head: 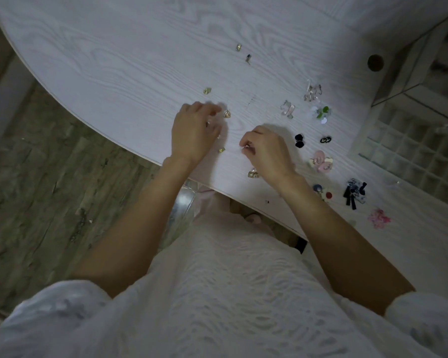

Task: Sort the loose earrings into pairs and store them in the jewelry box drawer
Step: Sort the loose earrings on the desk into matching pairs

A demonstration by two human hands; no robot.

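Observation:
Small gold earrings lie scattered on the white wood-grain table: one above my left hand, one at its fingertips, one below it, another under my right wrist. My left hand rests curled on the table with something small and shiny under its fingers. My right hand pinches a tiny earring between thumb and forefinger. Paired earrings sit to the right: black ones, pink ones, clear ones. The gridded jewelry box drawer stands open at the right.
Two more small earrings lie farther back. Dark blue ribbon earrings and a pink flower piece sit near the table's front right. A glass-sided box stands behind the drawer. The table edge curves close to my body.

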